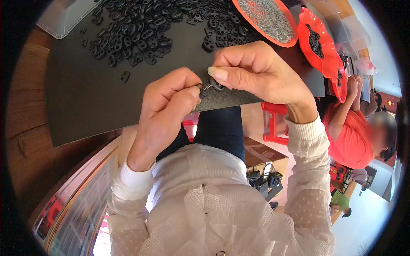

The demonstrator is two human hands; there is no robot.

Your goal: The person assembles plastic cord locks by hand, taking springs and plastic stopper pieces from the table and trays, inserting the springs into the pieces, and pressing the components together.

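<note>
Both hands meet over the front edge of the dark mat [85, 106]. My left hand [168, 104] pinches a small dark piece [199, 86] between thumb and forefinger. A short metal spring [207, 87] spans the small gap between that piece and a black oval part [216, 84]. My right hand [256, 72] grips the oval part with its thumb and curled fingers. Behind the hands lies a heap of black two-holed parts [141, 36], with a single loose one [125, 77] nearer the left hand.
An orange-red plate of metal springs [269, 19] stands at the back right, beside red scalloped trays [305, 38] of black parts. A clear plastic container [64, 19] is at the back left. Another person in red [352, 136] sits at the right. A red stool [273, 123] stands below.
</note>
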